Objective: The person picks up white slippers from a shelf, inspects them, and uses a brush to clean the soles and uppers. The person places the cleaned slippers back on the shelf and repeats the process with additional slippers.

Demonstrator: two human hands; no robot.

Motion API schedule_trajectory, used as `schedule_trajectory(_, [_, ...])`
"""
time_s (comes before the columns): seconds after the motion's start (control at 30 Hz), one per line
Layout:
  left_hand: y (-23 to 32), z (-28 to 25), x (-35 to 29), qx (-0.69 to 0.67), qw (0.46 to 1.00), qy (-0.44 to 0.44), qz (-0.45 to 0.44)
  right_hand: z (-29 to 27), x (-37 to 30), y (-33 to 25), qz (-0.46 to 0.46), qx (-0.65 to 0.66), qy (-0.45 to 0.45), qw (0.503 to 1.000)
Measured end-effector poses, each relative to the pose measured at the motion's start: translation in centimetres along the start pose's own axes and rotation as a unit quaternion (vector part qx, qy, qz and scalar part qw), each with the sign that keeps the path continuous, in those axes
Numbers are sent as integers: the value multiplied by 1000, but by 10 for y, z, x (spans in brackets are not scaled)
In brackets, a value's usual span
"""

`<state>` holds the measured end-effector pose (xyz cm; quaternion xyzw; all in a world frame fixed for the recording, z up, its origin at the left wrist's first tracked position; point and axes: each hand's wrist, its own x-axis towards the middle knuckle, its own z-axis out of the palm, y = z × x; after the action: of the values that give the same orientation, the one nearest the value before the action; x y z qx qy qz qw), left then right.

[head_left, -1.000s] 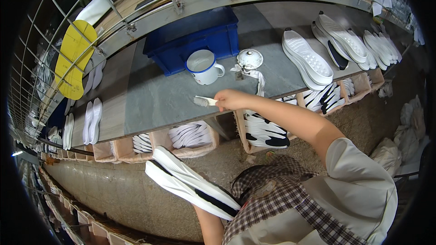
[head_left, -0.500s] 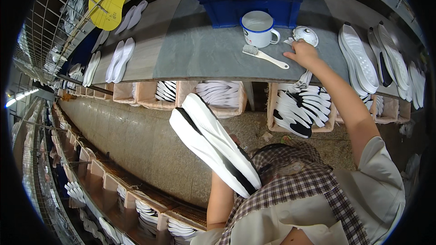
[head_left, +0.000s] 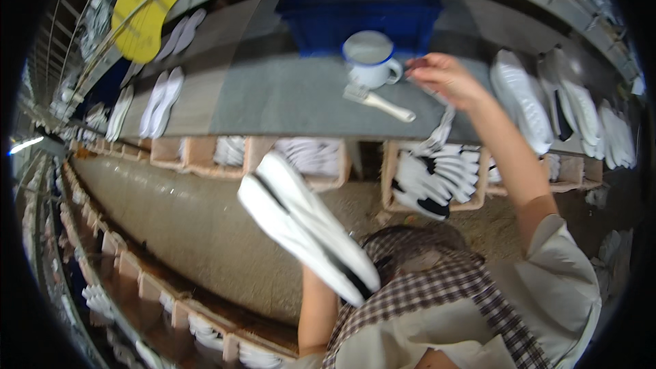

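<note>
A pair of white shoe soles with black edging, lying one against the other, is held up slantwise in front of my apron. My left forearm rises beneath them; the left hand itself is hidden behind the soles, which rest in its hold. Over the bench my right hand is raised with fingers pinched together, a small dark reddish thing blurred at the fingertips. Below that hand a pale cloth strip hangs over the bench's front edge. Left of it are a white enamel mug and a white-handled brush.
A blue crate stands at the back of the grey bench. Soles stand at the bench's right and left. Under it are bins of soles. A yellow sole-shaped sheet hangs on the wire rack at upper left.
My right hand has lifted from the white lid-like thing on the bench, and its fingers have closed; that white thing no longer shows. The whole view has shifted, blurring things.
</note>
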<state>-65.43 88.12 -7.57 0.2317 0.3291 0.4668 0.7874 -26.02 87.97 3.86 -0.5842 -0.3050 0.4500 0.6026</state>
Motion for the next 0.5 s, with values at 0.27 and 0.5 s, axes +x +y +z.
schedule_trajectory(0.27, [7,12,-3,-103,988,94,-65,14,28,-27,38,17,-79,996])
schedule_trajectory(0.5, [24,54,-14,-57,946,299,-111,25,92,-32,-100,-394,-67,911])
